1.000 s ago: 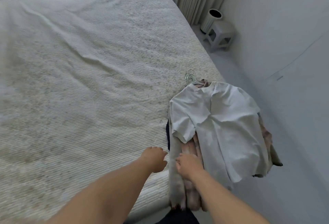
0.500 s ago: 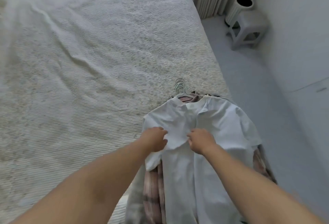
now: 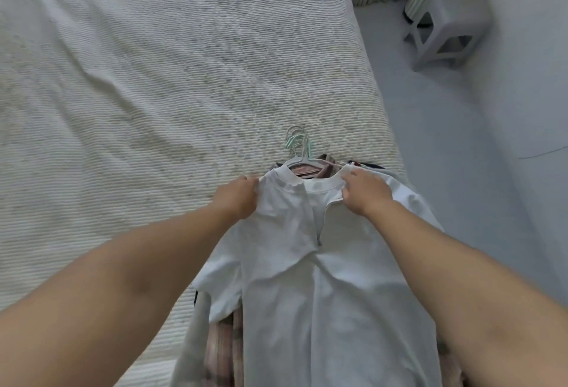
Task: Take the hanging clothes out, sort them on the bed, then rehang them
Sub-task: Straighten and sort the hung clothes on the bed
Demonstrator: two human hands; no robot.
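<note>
Both hands hold the white T-shirt (image 3: 310, 263) at its shoulders: the left hand (image 3: 235, 199) has its fingers curled into the cloth at the left shoulder seam, and the right hand (image 3: 364, 193) pinches the cloth just right of the collar. The shirt lies face up on top of a stack of garments at the near right edge of the bed (image 3: 138, 94), its hem running out of view at the near side. A bunch of hangers (image 3: 297, 144) projects from the far end of the stack, hooks lying on the bedspread; whether the white shirt's own hanger is among them cannot be confirmed, though a pale hanger bar shows inside the collar. Beneath the shirt a pink plaid garment (image 3: 222, 353) shows at the near left, and dark cloth shows at the far right. Assessment: removal from the hanging place appears done, since the clothes lie on the bed. Sorting appears to be at its start, as the stack is one pile and the rest of the bedspread carries no separate piles. Rehanging remains outstanding. A stool (image 3: 445, 33) stands on the floor at the far right.
</note>
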